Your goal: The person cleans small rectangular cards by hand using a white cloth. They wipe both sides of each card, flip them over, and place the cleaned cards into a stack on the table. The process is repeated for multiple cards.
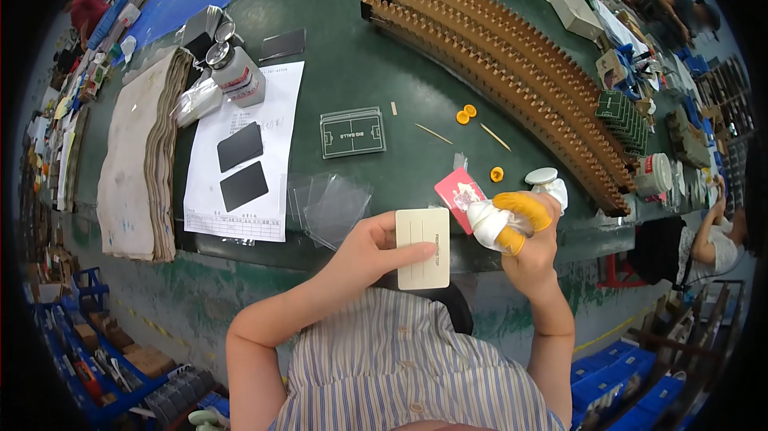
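Landmark: the green case (352,133), clear-topped with white line print, lying on the table (336,63).

My left hand (372,251) is gripping a cream card (421,274), thumb flat on its face, nearer me than the case and a bit to its right. Card has thin lines and small print on it.

My right hand (538,253), further right of the case and nearer me, has yellow finger covers (524,208) on and pinches a white wad (484,223). Wad covers one corner of a red card (453,193), which has whitish stuff on its face; can't tell if my fingers grip that card too. White round-topped item (542,176) just beyond that hand, partly hidden.

Around the case:
- Right: two wooden sticks (495,137), loose yellow caps (466,113).
- Further right and beyond: long curved-looking slotted racks (496,63).
- Near side: clear sleeves (340,211), overlapping.
- Left: printed sheet (280,111) with two black cards (244,185) on it, pump-top bottle (242,83) at its far end.
- Far left: tall stack of worn boards (136,159).
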The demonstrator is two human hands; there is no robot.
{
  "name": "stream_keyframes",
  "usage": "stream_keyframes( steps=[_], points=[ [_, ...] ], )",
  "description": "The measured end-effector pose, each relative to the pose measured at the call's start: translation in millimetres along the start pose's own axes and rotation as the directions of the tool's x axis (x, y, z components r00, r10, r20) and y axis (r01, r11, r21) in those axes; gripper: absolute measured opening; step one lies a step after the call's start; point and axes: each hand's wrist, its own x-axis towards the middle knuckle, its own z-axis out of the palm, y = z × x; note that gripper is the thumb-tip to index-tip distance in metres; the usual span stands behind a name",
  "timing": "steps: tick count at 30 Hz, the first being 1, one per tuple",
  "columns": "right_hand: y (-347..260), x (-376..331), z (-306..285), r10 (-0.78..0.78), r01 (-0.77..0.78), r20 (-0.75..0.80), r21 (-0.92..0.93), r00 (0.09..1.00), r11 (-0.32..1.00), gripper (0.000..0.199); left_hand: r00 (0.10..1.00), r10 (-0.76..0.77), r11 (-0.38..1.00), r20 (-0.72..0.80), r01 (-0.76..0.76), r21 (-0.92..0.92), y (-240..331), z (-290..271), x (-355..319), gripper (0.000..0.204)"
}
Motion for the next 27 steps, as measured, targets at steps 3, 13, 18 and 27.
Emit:
stream_keyframes(
  steps=[3, 13, 18, 27],
  points=[
    [-6.5, 2.8, -0.5, -0.011, 0.010, 0.049, 0.014, 0.999, 1.000, 0.027, 1.000, -0.004, 1.000, -0.014, 0.004, -0.013, -0.8, 0.3, 3.4, 0.035],
    [-13.3, 8.2, 2.7, -0.074, 0.082, 0.108, -0.073, 0.991, 0.994, 0.030, 1.000, 0.030, 0.999, -0.005, -0.030, 0.012, -2.0, -1.2, 3.9, 0.033],
    [-19.5, 0.9, -2.2, -0.076, 0.083, 0.114, -0.058, 0.991, 0.995, 0.029, 0.995, 0.093, 0.996, -0.047, -0.092, 0.008, 5.5, -1.3, 6.6, 0.030],
    [-23.9, -11.9, -8.9, -0.123, 0.129, 0.096, -0.058, 0.988, 0.990, 0.020, 0.978, 0.181, 0.983, -0.104, -0.183, -0.013, 9.3, -4.5, 9.2, 0.024]
  ],
)
